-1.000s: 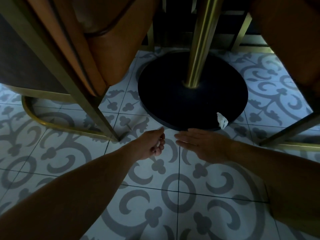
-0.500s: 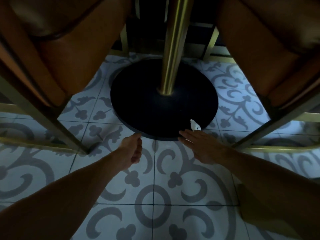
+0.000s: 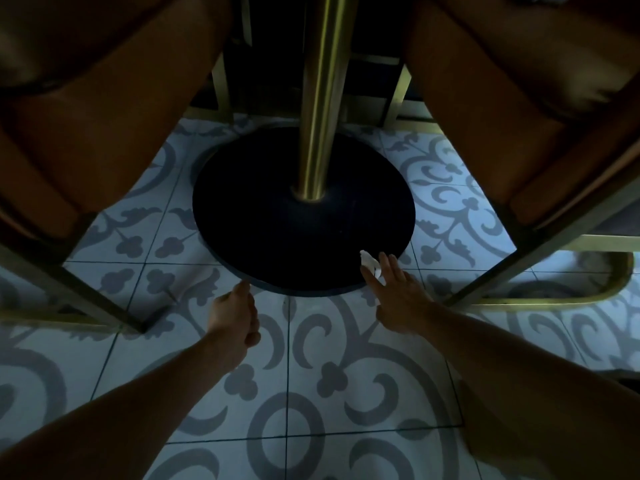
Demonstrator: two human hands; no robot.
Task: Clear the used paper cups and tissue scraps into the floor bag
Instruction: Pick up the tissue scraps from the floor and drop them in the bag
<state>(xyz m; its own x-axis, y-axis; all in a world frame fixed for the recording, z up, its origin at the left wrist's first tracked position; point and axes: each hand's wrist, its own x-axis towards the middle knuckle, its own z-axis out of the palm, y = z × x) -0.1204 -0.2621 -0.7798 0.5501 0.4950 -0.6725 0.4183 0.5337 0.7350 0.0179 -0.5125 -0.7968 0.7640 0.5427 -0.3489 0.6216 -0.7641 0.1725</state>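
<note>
The fingers (image 3: 389,263) of the right hand (image 3: 398,299), spread and closed on nothing, have reached the tissue scrap (image 3: 369,263) they were short of a second ago and now flank it, so a pinch looks imminent. The scrap lies on the near right edge of the black table base (image 3: 294,230), its long axis running away and leftward, tip toward the pole (image 3: 320,98). The left hand (image 3: 235,317) stays loosely curled above the floor (image 3: 311,393); whether it holds anything I cannot tell.

No text, label, brand, number or sign can be read anywhere in the dim view, neither near the hands nor on the patterned floor tiles (image 3: 311,341).
</note>
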